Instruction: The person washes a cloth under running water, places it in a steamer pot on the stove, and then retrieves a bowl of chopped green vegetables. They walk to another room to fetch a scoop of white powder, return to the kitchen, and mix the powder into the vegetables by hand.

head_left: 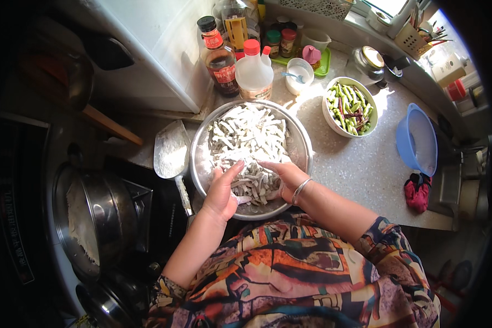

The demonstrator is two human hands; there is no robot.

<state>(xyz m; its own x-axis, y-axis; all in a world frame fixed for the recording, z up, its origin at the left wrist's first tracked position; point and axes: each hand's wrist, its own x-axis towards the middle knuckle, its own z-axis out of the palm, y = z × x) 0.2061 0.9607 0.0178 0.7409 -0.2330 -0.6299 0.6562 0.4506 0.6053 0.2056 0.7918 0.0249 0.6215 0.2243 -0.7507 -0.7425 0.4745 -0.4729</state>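
A wide stainless-steel bowl (301, 141) in front of me holds a heap of flour-coated cut vegetable pieces (250, 137), with a little green showing through. My left hand (223, 190) reaches into the near left of the bowl, thumb up. Opposite it is my right hand (288, 180), with a silver bangle (301, 191) on the wrist. Both hands cup a portion of the coated pieces between them, and flour whitens the fingers. The lower fingers are partly hidden among the pieces. Left of the bowl lies a scoop (172, 151) of white flour.
Cut green beans fill a second bowl (350, 107) at the right. Behind the steel bowl stand a soy sauce bottle (220, 65), a plastic jug (253, 74) and a white tub (299, 76). A blue basin (417, 139) sits far right; a steel steamer pot (110, 217) is left.
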